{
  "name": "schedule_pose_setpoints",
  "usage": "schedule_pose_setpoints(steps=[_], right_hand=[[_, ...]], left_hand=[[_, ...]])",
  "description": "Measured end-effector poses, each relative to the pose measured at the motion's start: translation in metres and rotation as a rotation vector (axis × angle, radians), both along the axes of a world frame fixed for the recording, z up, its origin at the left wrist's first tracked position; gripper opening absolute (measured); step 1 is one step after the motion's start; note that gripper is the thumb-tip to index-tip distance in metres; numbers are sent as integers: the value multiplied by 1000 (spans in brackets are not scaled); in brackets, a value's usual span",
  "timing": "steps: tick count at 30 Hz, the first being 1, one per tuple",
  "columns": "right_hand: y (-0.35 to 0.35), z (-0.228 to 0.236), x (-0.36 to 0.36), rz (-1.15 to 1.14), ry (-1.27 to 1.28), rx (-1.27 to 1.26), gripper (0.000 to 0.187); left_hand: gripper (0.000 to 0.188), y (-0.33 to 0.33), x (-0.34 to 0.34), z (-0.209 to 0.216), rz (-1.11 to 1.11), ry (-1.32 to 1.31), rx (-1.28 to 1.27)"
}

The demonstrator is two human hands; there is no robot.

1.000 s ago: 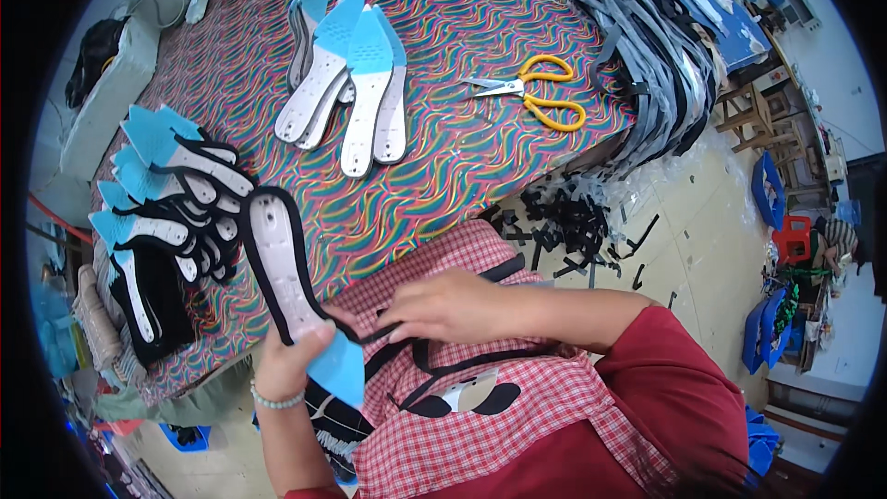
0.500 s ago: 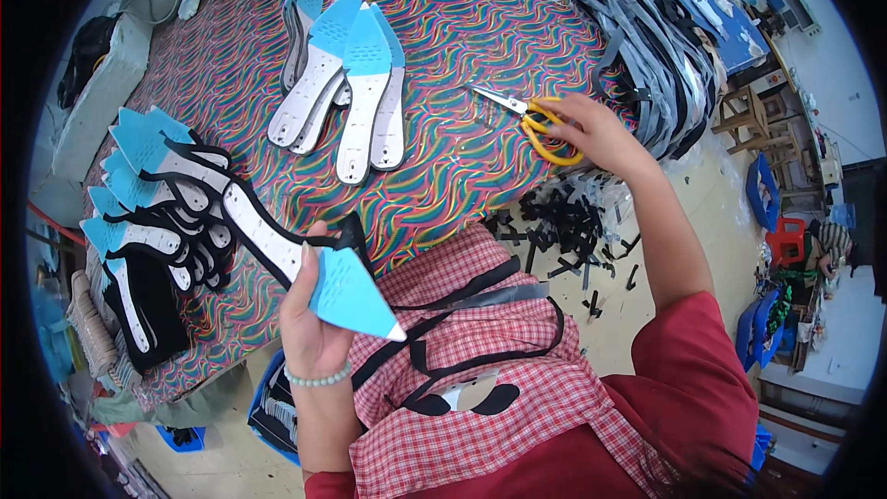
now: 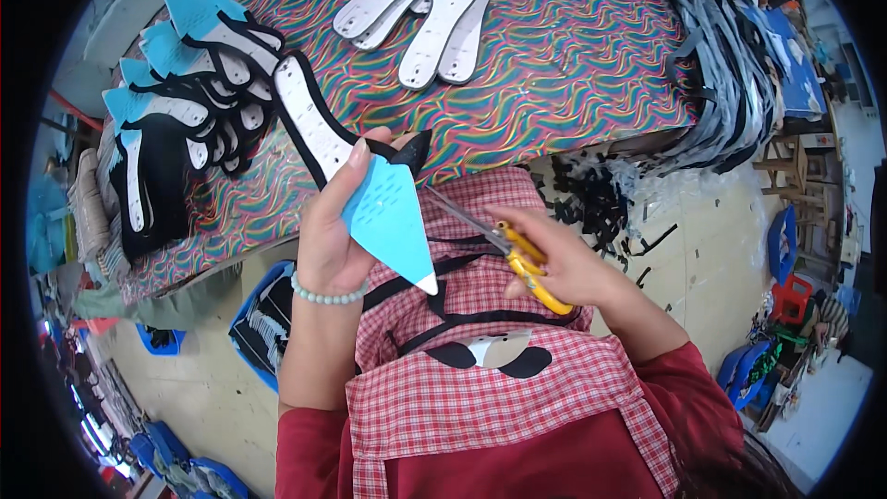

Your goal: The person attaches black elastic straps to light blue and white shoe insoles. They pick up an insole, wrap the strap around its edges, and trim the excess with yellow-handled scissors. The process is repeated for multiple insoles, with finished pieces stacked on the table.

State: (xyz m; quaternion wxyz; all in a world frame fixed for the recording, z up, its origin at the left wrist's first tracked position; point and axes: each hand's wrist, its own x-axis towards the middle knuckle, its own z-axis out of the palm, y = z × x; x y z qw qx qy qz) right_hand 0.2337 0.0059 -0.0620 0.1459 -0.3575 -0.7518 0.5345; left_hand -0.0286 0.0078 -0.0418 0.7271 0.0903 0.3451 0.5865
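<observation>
My left hand (image 3: 330, 236) is closed on a pointed shoe insole (image 3: 390, 217), white at the heel and light blue at the toe, with black trim along its edge. A loose black end of the trim (image 3: 412, 152) sticks out by my fingers. My right hand (image 3: 568, 254) is closed round yellow-handled scissors (image 3: 528, 282). Their blades point up and left, with the tips just below that black end; whether they touch it I cannot tell. The blades look nearly closed. Both hands are over my lap, in front of the table.
Several trimmed insoles (image 3: 189, 46) lie heaped on the left of the patterned tablecloth (image 3: 554, 55). Insoles without black trim (image 3: 443, 32) are at the far middle. Long grey and black strips (image 3: 730, 83) hang off the right side. Black scraps (image 3: 591, 199) litter the floor. A blue bin (image 3: 249, 314) stands lower left.
My right hand has picked the scissors up from the tablecloth and brought them down and left, close to the insole. The view has shifted, and my left hand still holds the same insole.
</observation>
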Motion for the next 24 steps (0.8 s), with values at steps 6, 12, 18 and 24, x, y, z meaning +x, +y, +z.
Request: schedule_pose_setpoints(steps=[6,12,18,24], right_hand=[[10,2,-25,3,36,-50,89],[17,-11,-25,-6,127,21,101],[14,-9,-29,9,143,-16,98],[19,-3,-34,-39,80,56,91]], left_hand=[[32,-5,-8,-3,-148,-262,43],[33,4,1,0,17,-374,48],[34,4,3,-2,-31,-383,-4],[32,3,-5,-1,-67,-360,20]])
